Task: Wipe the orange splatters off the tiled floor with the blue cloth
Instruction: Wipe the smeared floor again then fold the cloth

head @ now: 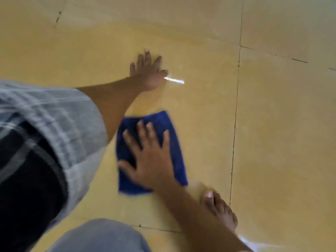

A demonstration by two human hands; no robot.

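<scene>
From the head camera, you are looking down at a glossy yellow-beige tiled floor crossed by thin dark grout lines. The whole picture is smeared with motion blur, so fine detail is soft.

Your right hand lies flat on the dark blue rectangular cloth, fingers straight and spread, palm pressing the fabric down onto the tile. Nothing is pinched or curled round; the hand simply rests open on top. The cloth lies spread on the floor near the middle of the view, its long side running away from you, within one large tile and left of the long grout line.

Your left hand is planted on the bare floor beyond the cloth, fingers extended and splayed, holding nothing. Just beside its thumb, a short bright white streak of reflected light shows on the tile.

A bare foot stands on the floor just beside the cloth's near right corner, partly crossed by your right forearm. A grey plaid sleeve or garment fills the left side, and a grey-blue trouser knee sits at the bottom edge.

No writing, brand or label can be read anywhere. Orange splatters cannot be made out through the blur.
</scene>
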